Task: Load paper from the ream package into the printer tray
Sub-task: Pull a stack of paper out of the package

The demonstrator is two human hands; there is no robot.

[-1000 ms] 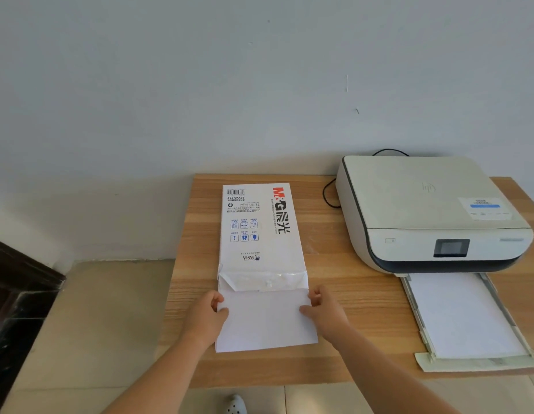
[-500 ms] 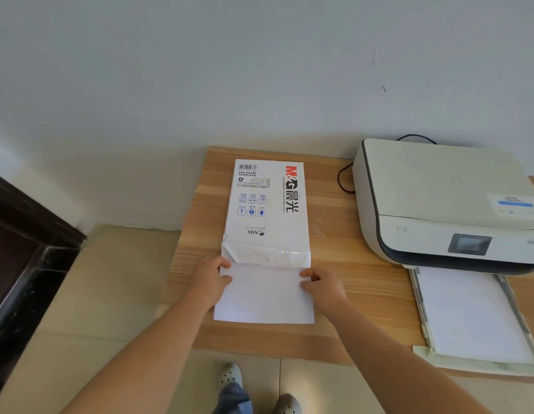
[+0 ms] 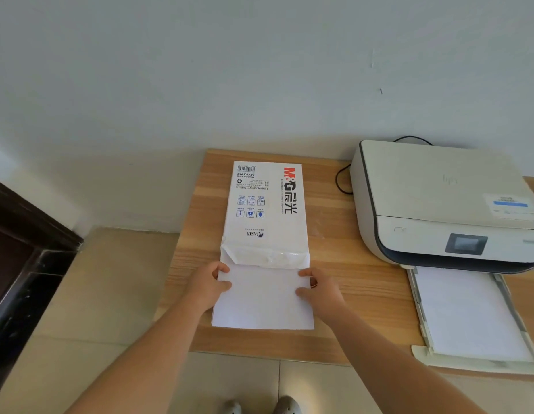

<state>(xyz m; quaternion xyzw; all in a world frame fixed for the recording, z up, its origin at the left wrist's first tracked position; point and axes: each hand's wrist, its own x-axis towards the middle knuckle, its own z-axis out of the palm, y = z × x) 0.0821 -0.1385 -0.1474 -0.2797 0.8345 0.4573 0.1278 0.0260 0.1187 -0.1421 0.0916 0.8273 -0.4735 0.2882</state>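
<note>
While my left hand (image 3: 207, 283) and right hand (image 3: 321, 289) pinch the white paper stack (image 3: 264, 297), the white "M&G" ream package (image 3: 267, 210) points lengthwise away from me.

Both hands' fingers (image 3: 221, 268) are sliding up the paper stack (image 3: 263, 297) edges, nearing the ream package (image 3: 267, 210) mouth.

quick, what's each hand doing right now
Left hand: grips the left edge of the paper stack.
Right hand: grips its right edge.
</note>
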